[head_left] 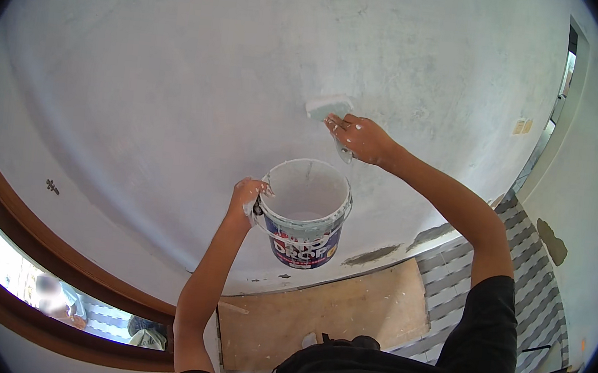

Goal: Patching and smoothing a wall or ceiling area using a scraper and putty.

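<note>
My left hand (248, 197) is closed on the left rim of a paint bucket (306, 235), white inside with a dark printed label and a wire handle. Whitish paint lies within it and streaks its rim. Up and to the right, my right hand (366, 140) grips a wide paintbrush (330, 108) with a pale head laid against the wall (202, 67). Part of its handle shows below my fingers. White paint spots both my hands. The wall is whitish, with greyer, patchy areas around and right of the brush.
A light brown board (345, 301) lies below on a grey-and-white patterned floor (524, 261). To the lower left is a brown wooden frame (52, 248) with a person (68, 304) beyond it. A switch plate (522, 126) and a narrow opening are at the right.
</note>
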Available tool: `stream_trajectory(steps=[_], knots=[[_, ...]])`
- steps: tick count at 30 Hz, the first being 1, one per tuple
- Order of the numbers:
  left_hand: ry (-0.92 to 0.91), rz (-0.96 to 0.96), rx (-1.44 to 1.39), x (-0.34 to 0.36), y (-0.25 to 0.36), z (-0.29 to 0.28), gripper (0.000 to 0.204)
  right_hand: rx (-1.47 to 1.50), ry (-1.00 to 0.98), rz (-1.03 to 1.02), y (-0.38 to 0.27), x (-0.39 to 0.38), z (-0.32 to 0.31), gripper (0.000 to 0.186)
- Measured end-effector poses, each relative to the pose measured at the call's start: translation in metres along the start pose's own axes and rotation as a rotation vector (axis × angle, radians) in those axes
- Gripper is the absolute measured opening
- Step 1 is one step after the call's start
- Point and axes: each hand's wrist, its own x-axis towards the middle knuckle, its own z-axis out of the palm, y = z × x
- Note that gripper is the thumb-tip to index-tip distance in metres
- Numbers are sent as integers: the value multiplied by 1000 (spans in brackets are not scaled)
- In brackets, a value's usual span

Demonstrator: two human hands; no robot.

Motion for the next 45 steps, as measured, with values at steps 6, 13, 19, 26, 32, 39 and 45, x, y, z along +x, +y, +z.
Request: stream_trajectory(steps=[6,13,19,26,32,39,45], knots=[[1,-41,50,2,2,5,14,257,-39,-19,74,42,-44,29],[-3,-35,65,-1,0,0,14,240,-76,59,122,107,-137,27],[-13,-2,33,3,-4,-9,10,-1,-24,192,138,144,-199,26],[-69,-4,81,20,-15,-16,12,-202,204,132,161,152,-184,33],[-101,24,43,20,-21,-22,15,-301,263,84,98,91,-76,51],[-47,-5,5,23,-16,-11,12,-45,220,78,34,13,-5,45],[-53,-48,85,28,-16,-14,11,95,-38,20,14,-10,6,47]])
